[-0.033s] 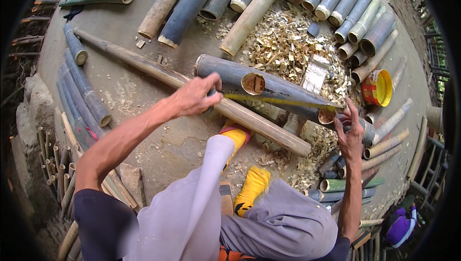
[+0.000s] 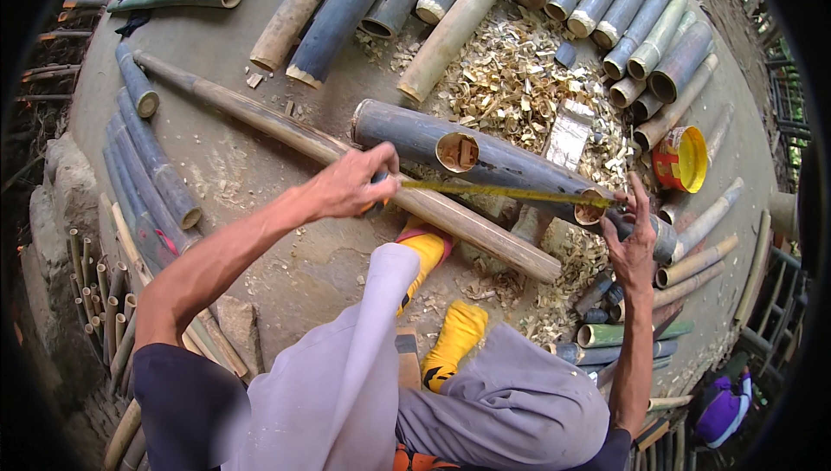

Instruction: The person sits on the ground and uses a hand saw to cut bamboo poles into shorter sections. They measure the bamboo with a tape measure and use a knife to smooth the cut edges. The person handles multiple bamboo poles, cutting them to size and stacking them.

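From where I stand, the thing being handled is a thick bamboo tube, dark grey-blue with a smoky sheen, lying aslant in front of the seated person, its far-left end rimmed in pale, rough-cut wood. Two openings are cut into its wall: a large rounded hole toward the left, pale-edged, with tan, ragged stuff showing inside, and a second hole near the right end, just as light against the dark skin. The narrow yellow strip of a tape measure is stretched along the tube's near side, reaching to about the second hole. The left hand is curled round the tape's dark case, which mostly hides in the fingers. The right hand is at the tape's other end, by that second hole, fingers partly spread; whether it pinches the strip I can't tell. Below the tube, a slimmer brown pole lies slanting the same way, over a yellow-socked foot as I see it. Beyond the tube spreads a heap of pale wood chips, with a yellow-and-red bucket tipped toward us at the right.
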A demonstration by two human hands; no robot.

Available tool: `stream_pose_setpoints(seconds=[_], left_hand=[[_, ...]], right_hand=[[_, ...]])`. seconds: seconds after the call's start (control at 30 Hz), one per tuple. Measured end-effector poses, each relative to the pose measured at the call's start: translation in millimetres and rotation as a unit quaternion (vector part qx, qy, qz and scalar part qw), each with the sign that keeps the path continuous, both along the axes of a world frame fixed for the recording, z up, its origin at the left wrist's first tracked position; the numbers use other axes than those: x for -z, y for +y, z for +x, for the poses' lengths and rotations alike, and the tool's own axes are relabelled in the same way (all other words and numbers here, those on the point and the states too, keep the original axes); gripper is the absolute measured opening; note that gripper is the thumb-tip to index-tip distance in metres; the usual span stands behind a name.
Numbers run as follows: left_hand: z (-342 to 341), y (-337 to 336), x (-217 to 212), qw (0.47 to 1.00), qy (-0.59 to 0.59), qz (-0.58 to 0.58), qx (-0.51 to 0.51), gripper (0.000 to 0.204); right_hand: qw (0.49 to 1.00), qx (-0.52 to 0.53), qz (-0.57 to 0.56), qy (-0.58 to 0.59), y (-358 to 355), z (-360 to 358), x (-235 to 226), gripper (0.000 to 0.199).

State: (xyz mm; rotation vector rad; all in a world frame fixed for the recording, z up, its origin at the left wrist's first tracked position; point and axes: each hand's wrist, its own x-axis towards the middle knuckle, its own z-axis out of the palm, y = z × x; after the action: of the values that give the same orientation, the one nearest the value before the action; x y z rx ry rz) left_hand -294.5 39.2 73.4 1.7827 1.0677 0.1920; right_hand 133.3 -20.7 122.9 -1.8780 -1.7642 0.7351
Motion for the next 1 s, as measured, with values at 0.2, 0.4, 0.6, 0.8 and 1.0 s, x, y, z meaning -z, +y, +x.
stream_pose_setpoints(seconds=[0.2,0.4,0.6,0.8,1.0], left_hand=[[-16,-43,9,0.991,-0.017,-0.124,-0.038,0.035],[-47,-76,25,0.977,-0.028,-0.189,-0.091,0.035],[-96,-111,54,0.969,0.033,-0.189,-0.158,0.035],[-111,-122,75,0.976,0.099,-0.128,-0.143,0.038],[-109,-121,85,0.978,0.156,-0.055,-0.130,0.034]], right_hand=[[0.904,-0.179,-0.059,-0.385,-1,18,33,0.109],[0.929,-0.222,-0.064,-0.290,-22,29,24,0.101],[0.971,-0.142,-0.114,-0.153,-116,-4,-20,0.084],[0.974,0.033,-0.226,0.005,-120,-61,-40,0.091],[0.954,0.091,-0.214,0.186,21,-92,6,0.082]])
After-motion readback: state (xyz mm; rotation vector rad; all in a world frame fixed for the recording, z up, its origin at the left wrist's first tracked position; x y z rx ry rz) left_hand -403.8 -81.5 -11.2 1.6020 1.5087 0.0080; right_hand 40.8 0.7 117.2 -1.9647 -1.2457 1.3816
